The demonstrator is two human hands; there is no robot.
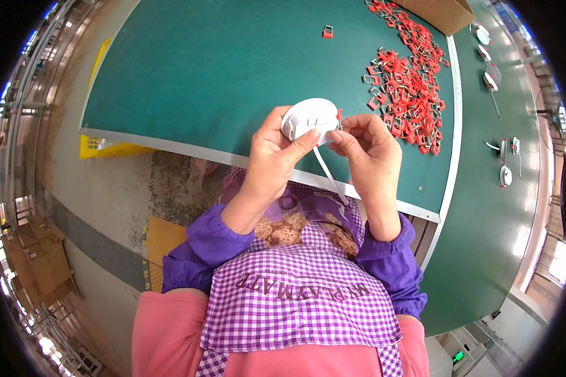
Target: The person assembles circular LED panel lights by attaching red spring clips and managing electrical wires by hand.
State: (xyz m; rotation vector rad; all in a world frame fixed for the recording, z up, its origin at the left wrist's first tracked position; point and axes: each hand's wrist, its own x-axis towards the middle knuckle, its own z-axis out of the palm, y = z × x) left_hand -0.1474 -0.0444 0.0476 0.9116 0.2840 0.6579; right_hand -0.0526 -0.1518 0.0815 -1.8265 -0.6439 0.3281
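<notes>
My left hand (271,154) grips a round white housing (314,113) by its left side, thumb pressed across its lower face. A thin white cable (328,168) hangs from the housing down over the table's edge towards my apron. My right hand (376,154) is closed at the housing's right rim, thumb and fingers pinched together. Between those fingertips and the rim, a red clip (339,115) shows in part; the rest of it is hidden. Right of my right hand lies a big heap of red clips with metal wire loops (410,94).
One loose red clip (327,32) lies apart on the green table (201,69). A cardboard box (443,14) stands at the far right corner. Along the right runs a green belt (484,239) carrying several round white housings (505,176). A yellow crate (110,149) is below the left edge.
</notes>
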